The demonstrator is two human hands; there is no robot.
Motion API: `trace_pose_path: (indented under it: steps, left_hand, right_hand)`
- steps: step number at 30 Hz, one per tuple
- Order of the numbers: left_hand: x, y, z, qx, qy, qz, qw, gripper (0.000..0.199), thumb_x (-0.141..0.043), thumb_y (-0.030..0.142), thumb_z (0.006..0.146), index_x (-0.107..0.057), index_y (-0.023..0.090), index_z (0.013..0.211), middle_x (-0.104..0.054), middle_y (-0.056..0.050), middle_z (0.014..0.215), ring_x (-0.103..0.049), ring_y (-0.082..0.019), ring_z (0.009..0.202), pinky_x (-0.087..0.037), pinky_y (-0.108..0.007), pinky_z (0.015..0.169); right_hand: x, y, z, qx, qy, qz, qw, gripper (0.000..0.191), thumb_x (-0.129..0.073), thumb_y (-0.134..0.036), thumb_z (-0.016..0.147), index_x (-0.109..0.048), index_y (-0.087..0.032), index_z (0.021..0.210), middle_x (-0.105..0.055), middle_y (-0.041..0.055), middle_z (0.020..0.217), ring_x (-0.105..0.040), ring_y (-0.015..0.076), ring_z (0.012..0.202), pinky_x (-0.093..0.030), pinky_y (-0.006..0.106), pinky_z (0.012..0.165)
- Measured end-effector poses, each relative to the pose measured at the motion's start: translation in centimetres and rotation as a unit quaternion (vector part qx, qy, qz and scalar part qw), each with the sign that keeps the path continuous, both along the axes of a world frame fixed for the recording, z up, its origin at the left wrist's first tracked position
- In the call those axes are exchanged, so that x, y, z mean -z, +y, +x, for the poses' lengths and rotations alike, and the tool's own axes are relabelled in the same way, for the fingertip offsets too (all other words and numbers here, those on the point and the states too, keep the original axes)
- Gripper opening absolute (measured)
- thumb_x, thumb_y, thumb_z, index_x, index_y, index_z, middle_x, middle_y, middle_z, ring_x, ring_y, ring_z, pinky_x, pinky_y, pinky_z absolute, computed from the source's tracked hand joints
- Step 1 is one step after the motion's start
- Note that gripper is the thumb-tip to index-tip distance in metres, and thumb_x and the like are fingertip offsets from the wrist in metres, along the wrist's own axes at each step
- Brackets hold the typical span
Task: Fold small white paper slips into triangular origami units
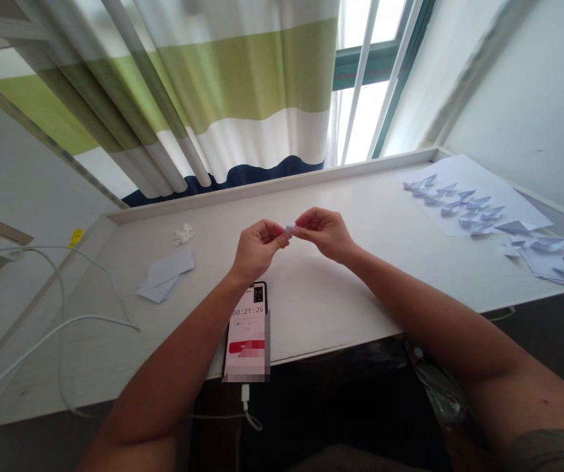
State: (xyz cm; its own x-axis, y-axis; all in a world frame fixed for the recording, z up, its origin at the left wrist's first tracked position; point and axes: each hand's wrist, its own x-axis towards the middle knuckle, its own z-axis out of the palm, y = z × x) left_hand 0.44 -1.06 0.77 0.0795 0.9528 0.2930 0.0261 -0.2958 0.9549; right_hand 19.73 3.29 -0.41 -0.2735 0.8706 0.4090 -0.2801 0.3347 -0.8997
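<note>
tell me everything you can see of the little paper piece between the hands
The paper piece is small and pale bluish-white, apparently folded paper. Fingertips of the left hand and right hand pinch it from either side, covering much of it, so its full shape and folds can't be made out. It appears to be held above the white table, near the middle of the view.

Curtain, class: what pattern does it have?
The curtain has white, green and dark blue bands, seen in the head view.
</note>
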Motion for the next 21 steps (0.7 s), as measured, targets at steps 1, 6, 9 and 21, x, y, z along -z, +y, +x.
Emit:
trace_pose_path:
  steps: [1,6,9,21]
  left_hand:
    - [0.0,0.0,0.0,0.001,-0.005,0.002,1.0,0.042,-0.099,0.047,0.076,-0.073,0.017,0.09,-0.079,-0.003,0.081,-0.076,-0.017,0.075,-0.064,-0.033,0.077]
    - [-0.4,0.0,0.0,0.002,0.004,-0.019,1.0,0.046,-0.1,0.048,0.074,-0.073,0.017,0.096,-0.081,-0.004,0.08,-0.078,-0.019,0.073,-0.064,-0.034,0.075]
    - [-0.5,0.0,-0.1,0.002,0.029,-0.035,0.999,0.049,-0.098,0.051,0.077,-0.078,0.016,0.105,-0.081,-0.006,0.08,-0.077,-0.018,0.071,-0.064,-0.033,0.072]
    - [-1.1,-0.3,-0.3,0.04,0.051,-0.044,0.997,0.048,-0.087,0.063,0.086,-0.078,0.016,0.085,-0.076,-0.005,0.069,-0.07,-0.016,0.063,-0.058,-0.031,0.068]
  right_hand:
    - [0.0,0.0,0.0,0.001,0.004,-0.001,1.0,0.053,-0.107,-0.057,0.057,-0.075,-0.021,0.081,-0.078,0.0019,0.079,-0.075,0.0189,0.076,-0.066,0.037,0.075]
    - [-0.6,-0.3,0.2,0.021,-0.023,-0.004,1.0,0.053,-0.106,-0.058,0.059,-0.071,-0.021,0.074,-0.075,0.0015,0.071,-0.07,0.017,0.066,-0.062,0.034,0.064]
    - [-0.8,-0.5,0.2,0.032,-0.035,-0.008,0.999,0.053,-0.105,-0.059,0.061,-0.072,-0.02,0.073,-0.073,0.0012,0.066,-0.067,0.0161,0.06,-0.058,0.033,0.058]
    - [-0.6,-0.3,0.7,-0.05,-0.099,-0.057,0.992,0.055,-0.092,-0.07,0.076,-0.079,-0.017,0.087,-0.075,0.0026,0.072,-0.068,0.0146,0.065,-0.06,0.031,0.065]
